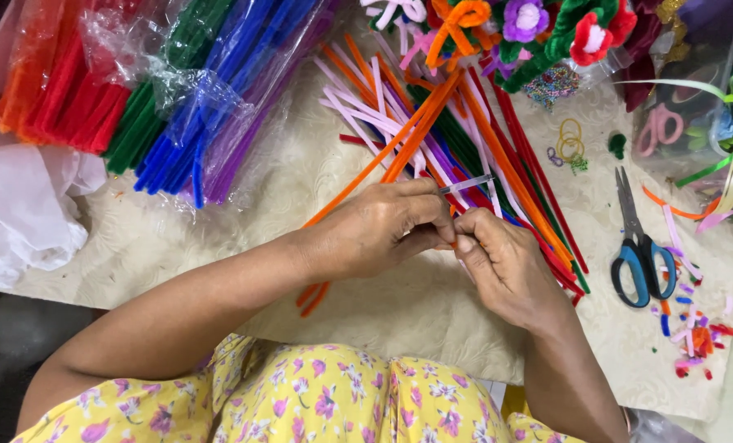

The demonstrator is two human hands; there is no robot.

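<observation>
A cream, patterned cloth covers the table, strewn with craft supplies. Near the middle, the left hand and the right hand meet fingertip to fingertip over a loose spread of stems in orange, pink, red, green and purple. Both hands are closed in a tight pinch on a thin stick, pale and slim, whose free end pokes up and to the right from between the left thumb and forefinger. The right fingers curl in below it; what they grip beyond the stick's lower end cannot be told.

The step in hand looks like fine fingertip work on the stick, perhaps winding or stripping something at its lower end. The next move would seem to call for a steady pinch and small turns of the fingers rather than any reach.

At far left, clear plastic bags hold sorted stems: orange and red bundles leftmost, then green, blue and purple. A crumpled white bag lies at the left edge. Finished flowers sit along the far edge. To the right lie blue-handled scissors, with small coloured offcuts near them, and yellow rings farther off.
</observation>
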